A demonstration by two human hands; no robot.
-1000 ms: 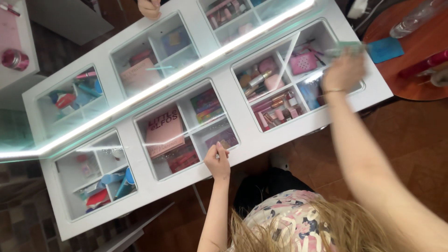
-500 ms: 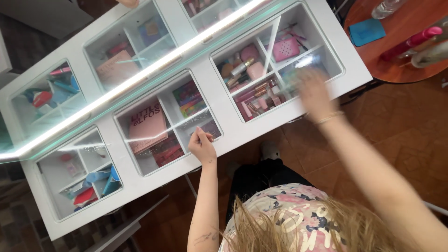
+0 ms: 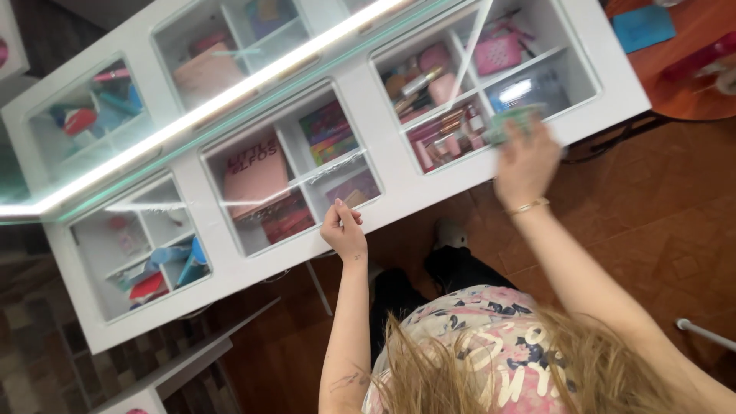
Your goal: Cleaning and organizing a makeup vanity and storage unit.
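- Over the front edge of a white glass-topped display case [image 3: 399, 180]: right hand [image 3: 526, 162], blurred, fingers curled around a pale green cloth [image 3: 515, 123], cloth pressed flat to the glass above the right-hand compartment.
- Further left along the same front edge: left hand [image 3: 344, 230], fingers bunched together, fingertips resting on the white frame just below the middle compartment; nothing visibly held.
- Hands well apart, cloth entirely under the right hand, none of it near the left.
- Beneath the cloth, through the glass: pink tubes and small cosmetics [image 3: 441, 130], a pink pouch [image 3: 497, 54] in the compartment behind.
- Just above the left hand: pink flat box [image 3: 255, 178], striped multicoloured palette [image 3: 328, 132] beside it.
- On the right wrist: thin gold bracelet [image 3: 527, 205].
- Hard to make out: cloth's outline and the right hand's exact finger positions, smeared by motion; whether the left fingertips pinch anything small, cannot tell.
- Glare from a bright light strip [image 3: 215, 103] washing out parts of the glass and contents.
- Cut off at the top right: round wooden table [image 3: 694, 46] with a blue cloth [image 3: 642, 27].
- Bottom of view: blond hair and a floral top [image 3: 491, 360], hiding the lap and much of the floor.
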